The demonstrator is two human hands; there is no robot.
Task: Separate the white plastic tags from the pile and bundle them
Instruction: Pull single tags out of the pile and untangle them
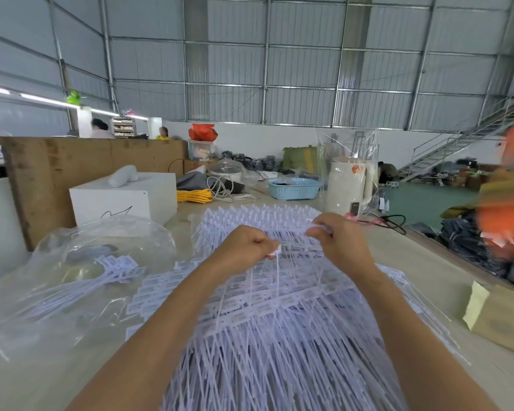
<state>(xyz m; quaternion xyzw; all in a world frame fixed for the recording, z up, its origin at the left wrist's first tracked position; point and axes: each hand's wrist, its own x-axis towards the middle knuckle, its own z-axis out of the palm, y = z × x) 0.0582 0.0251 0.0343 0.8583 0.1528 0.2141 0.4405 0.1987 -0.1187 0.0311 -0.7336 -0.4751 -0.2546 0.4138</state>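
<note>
Pile of white plastic tags (pixel 279 321) spread across the bench (pixel 413 262), filling the field from centre to 6 o'clock. Left hand (pixel 247 247), fingers curled, pinches the flat head of one tag (pixel 276 251) above the pile. Right hand (pixel 339 241), at 3 o'clock of the left, has fingers closed on tag strips at the pile's far edge, apparently several. At 9 o'clock, a clear plastic bag (pixel 72 262) holds more tags. At 12 o'clock, a blue basket (pixel 294 188).
</note>
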